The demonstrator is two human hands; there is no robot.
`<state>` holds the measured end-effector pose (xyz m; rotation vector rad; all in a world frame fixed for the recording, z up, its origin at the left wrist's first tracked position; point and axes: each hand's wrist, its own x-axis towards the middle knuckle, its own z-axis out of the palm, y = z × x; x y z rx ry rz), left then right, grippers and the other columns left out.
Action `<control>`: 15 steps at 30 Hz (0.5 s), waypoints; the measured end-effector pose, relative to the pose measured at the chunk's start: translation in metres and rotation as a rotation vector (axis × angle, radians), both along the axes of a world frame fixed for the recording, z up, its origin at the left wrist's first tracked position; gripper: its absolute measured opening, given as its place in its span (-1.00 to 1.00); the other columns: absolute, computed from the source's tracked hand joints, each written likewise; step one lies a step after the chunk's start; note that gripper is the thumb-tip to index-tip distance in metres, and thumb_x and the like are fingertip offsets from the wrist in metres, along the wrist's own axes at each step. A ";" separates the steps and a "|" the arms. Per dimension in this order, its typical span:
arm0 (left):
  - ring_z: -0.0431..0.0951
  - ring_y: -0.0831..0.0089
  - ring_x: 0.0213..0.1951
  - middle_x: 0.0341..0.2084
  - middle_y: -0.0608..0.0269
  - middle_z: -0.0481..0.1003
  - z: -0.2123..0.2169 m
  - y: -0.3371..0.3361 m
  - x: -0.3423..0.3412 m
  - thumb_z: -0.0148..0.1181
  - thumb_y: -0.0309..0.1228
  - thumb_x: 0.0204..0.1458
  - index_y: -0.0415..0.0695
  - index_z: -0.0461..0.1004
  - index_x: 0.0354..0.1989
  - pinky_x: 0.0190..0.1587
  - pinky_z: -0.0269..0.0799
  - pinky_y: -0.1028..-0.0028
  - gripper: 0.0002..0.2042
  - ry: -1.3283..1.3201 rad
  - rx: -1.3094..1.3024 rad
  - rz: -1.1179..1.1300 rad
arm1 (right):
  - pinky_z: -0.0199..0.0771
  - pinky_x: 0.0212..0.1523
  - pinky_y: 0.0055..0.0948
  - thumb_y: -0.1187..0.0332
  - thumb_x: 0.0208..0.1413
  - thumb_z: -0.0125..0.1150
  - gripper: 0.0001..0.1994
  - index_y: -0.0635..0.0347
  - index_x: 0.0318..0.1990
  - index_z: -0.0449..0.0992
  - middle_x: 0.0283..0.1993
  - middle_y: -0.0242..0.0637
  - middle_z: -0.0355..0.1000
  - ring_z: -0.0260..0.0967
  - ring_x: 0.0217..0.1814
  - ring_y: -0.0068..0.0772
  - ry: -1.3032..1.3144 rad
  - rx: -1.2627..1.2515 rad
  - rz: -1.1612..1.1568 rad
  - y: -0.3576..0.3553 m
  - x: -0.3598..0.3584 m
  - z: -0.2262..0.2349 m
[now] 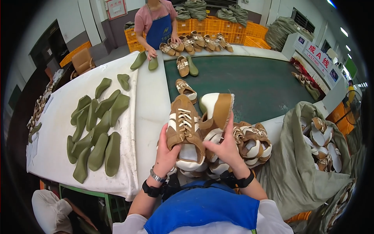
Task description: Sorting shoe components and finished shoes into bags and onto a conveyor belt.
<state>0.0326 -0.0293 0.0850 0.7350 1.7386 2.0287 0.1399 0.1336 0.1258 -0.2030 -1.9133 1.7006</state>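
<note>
My left hand [166, 151] is closed round the left side of a brown shoe upper [181, 117] with white laces and stripes. Its toe points away from me and its collar opening faces me. A second brown upper [221, 111] with a white panel stands tilted beside it, my right hand [226, 148] gripping it by its frayed edge. Something olive green, perhaps a shoe last, shows at the left of that second upper. The right thumb reaches to the collar of the laced upper. Just beyond the laced upper, another brown shoe [186, 90] lies on the belt's edge.
Several olive-green lasts [102, 124] lie on the white-covered table [128, 171] at left. More brown shoes [255, 140] are piled by my right hand. A sack of uppers [300, 163] stands at right. Across the green conveyor belt [241, 85], a co-worker [157, 23] touches lasts.
</note>
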 end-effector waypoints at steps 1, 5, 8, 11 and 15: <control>0.29 0.38 0.03 0.00 0.06 0.25 0.003 0.004 0.002 0.03 -0.64 -0.11 -0.24 -0.04 0.19 0.06 0.22 0.45 -0.38 0.045 -0.036 0.020 | 0.08 0.20 -0.31 0.37 -0.31 0.39 0.13 0.20 0.28 -0.47 0.28 0.08 -0.13 -0.04 0.29 -0.13 -0.034 0.142 -0.018 0.002 0.003 0.000; 0.29 0.37 0.02 0.00 0.04 0.25 0.010 0.013 -0.001 0.07 -0.57 -0.08 -0.27 -0.03 0.17 0.05 0.23 0.44 -0.40 -0.026 -0.105 -0.034 | 0.22 0.11 -0.25 0.35 -0.35 0.39 0.08 0.11 0.29 -0.31 0.24 0.20 -0.10 0.08 0.20 0.10 -0.097 0.613 -0.138 0.000 0.009 -0.004; 0.30 0.41 0.01 -0.03 0.07 0.28 -0.002 0.019 -0.001 0.02 -0.38 0.04 -0.31 0.02 0.14 0.04 0.23 0.46 -0.48 0.156 -0.267 -0.022 | 0.43 -0.19 -0.23 0.40 -0.33 0.26 -0.11 -0.03 0.26 -0.07 0.13 0.20 0.07 0.30 -0.08 0.14 -0.124 0.630 -0.263 0.003 0.005 -0.007; 0.29 0.42 0.02 0.00 0.09 0.26 0.005 0.025 0.000 -0.08 -0.34 0.11 -0.31 0.03 0.16 0.05 0.22 0.46 -0.52 -0.164 -0.085 -0.132 | 0.44 -0.23 -0.26 0.46 -0.34 0.21 -0.20 -0.03 0.21 0.05 0.02 0.14 0.22 0.35 -0.17 0.06 -0.055 0.602 -0.274 0.013 0.003 -0.004; 0.25 0.42 0.07 0.08 0.07 0.20 0.007 0.027 0.012 -0.20 -0.21 0.18 -0.34 0.01 0.18 0.11 0.15 0.47 -0.49 -0.419 0.023 -0.357 | 0.43 -0.27 -0.24 0.56 -0.27 0.06 -0.32 -0.01 0.16 0.12 -0.01 -0.02 0.29 0.36 -0.23 0.02 0.070 0.596 -0.235 0.023 0.002 0.017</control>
